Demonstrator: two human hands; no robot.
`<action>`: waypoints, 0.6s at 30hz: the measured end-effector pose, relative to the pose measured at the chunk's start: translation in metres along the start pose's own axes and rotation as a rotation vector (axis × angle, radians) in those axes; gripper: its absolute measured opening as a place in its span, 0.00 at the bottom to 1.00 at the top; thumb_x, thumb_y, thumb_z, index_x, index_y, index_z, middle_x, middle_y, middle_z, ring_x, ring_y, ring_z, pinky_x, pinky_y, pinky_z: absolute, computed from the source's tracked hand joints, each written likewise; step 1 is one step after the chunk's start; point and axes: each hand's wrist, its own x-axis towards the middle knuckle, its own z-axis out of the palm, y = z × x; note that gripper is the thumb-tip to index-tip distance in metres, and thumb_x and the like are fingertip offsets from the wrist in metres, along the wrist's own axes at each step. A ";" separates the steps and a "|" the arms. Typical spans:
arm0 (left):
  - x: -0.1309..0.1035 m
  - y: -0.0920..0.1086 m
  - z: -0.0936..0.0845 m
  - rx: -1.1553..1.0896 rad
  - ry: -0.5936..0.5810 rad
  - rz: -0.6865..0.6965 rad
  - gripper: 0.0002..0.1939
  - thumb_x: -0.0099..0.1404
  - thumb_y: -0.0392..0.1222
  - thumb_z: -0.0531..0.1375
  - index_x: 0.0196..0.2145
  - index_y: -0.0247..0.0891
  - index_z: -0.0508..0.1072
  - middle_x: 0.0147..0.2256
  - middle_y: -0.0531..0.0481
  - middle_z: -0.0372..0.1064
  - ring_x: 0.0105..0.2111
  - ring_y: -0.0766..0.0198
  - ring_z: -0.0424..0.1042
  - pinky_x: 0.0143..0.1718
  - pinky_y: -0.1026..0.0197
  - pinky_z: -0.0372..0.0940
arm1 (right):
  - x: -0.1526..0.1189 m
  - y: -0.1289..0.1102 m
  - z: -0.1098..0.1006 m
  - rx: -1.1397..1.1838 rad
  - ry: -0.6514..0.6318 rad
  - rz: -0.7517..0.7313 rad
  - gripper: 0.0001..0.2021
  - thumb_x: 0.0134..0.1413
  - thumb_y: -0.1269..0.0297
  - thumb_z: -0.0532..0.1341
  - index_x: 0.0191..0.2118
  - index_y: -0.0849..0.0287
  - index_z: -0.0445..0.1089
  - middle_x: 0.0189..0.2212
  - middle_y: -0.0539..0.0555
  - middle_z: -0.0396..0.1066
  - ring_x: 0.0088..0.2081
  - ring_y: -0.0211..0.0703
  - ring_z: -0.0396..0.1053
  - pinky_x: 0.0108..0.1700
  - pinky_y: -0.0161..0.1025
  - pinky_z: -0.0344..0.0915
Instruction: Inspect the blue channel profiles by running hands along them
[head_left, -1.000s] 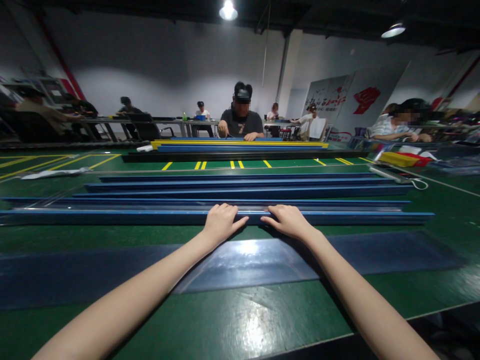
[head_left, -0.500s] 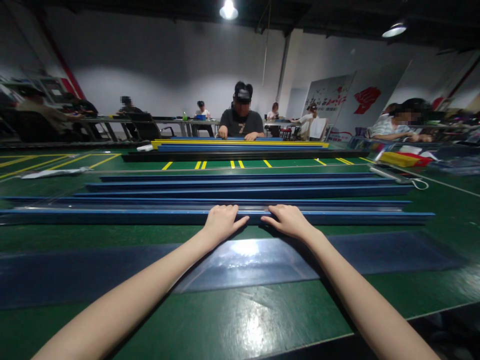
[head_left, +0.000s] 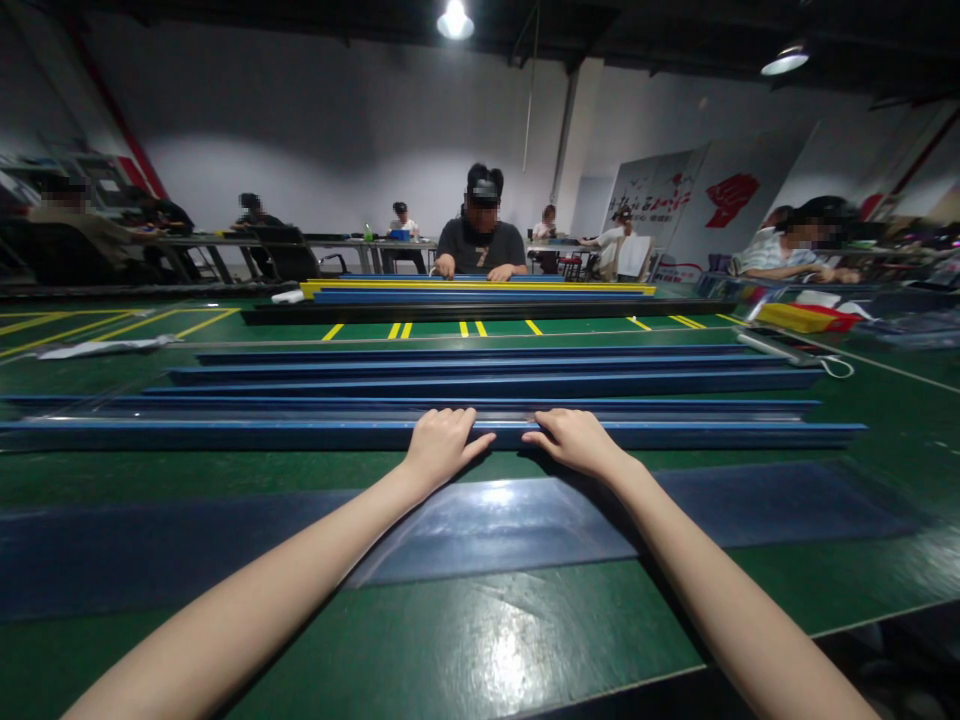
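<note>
A long blue channel strip (head_left: 697,436) lies across the table in front of me, its upper edge lighter than its side. My left hand (head_left: 441,445) grips it near the middle, fingers over the top and thumb along the near face. A short gap to the right, my right hand (head_left: 576,440) holds the same strip in the same way, its thumb pointing toward the left one. Inside the channel, a shiny clear band shows between the hands. Under my forearms rests a flat, bluish transparent plastic sheet (head_left: 750,503).
More blue strips (head_left: 525,384) lie parallel beyond, then a black strip (head_left: 375,314) and a yellow strip (head_left: 465,287). Across the green table (head_left: 450,640) sits a person (head_left: 484,240) with both hands on a strip. A yellow tray (head_left: 795,318) stands at right.
Both hands keep their grip on the blue channel strip at the same spots. Only a very slight shift of the whole view shows.
</note>
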 end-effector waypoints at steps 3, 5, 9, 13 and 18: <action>-0.001 -0.002 0.002 -0.004 0.032 0.023 0.21 0.63 0.55 0.45 0.30 0.36 0.67 0.25 0.46 0.68 0.28 0.60 0.66 0.29 0.60 0.52 | 0.001 0.000 -0.002 -0.027 -0.025 -0.004 0.19 0.57 0.51 0.44 0.35 0.58 0.66 0.34 0.55 0.71 0.36 0.44 0.69 0.30 0.34 0.53; -0.001 -0.002 0.002 -0.014 0.041 0.032 0.20 0.63 0.55 0.46 0.30 0.36 0.66 0.26 0.46 0.68 0.28 0.60 0.66 0.29 0.60 0.52 | 0.002 -0.001 -0.004 -0.041 -0.041 -0.004 0.19 0.57 0.51 0.44 0.35 0.58 0.66 0.34 0.56 0.71 0.35 0.44 0.69 0.29 0.34 0.52; -0.001 -0.002 0.000 -0.063 0.048 0.052 0.17 0.64 0.52 0.47 0.30 0.36 0.66 0.27 0.48 0.68 0.29 0.62 0.65 0.31 0.60 0.53 | 0.002 0.001 -0.004 -0.057 -0.029 -0.027 0.20 0.58 0.51 0.44 0.34 0.58 0.66 0.32 0.55 0.72 0.33 0.44 0.69 0.28 0.34 0.50; -0.001 -0.002 0.000 -0.147 0.056 0.112 0.13 0.64 0.48 0.49 0.35 0.35 0.66 0.32 0.49 0.69 0.32 0.63 0.65 0.33 0.61 0.54 | 0.000 0.007 -0.003 -0.074 -0.022 -0.025 0.19 0.57 0.52 0.44 0.33 0.59 0.66 0.31 0.56 0.72 0.32 0.44 0.69 0.27 0.34 0.49; -0.002 -0.003 0.002 -0.141 0.076 0.131 0.14 0.64 0.47 0.49 0.38 0.35 0.66 0.33 0.48 0.69 0.34 0.62 0.65 0.34 0.61 0.54 | -0.007 0.019 -0.005 -0.109 -0.046 0.017 0.19 0.57 0.54 0.45 0.31 0.60 0.67 0.30 0.56 0.72 0.31 0.44 0.69 0.26 0.34 0.48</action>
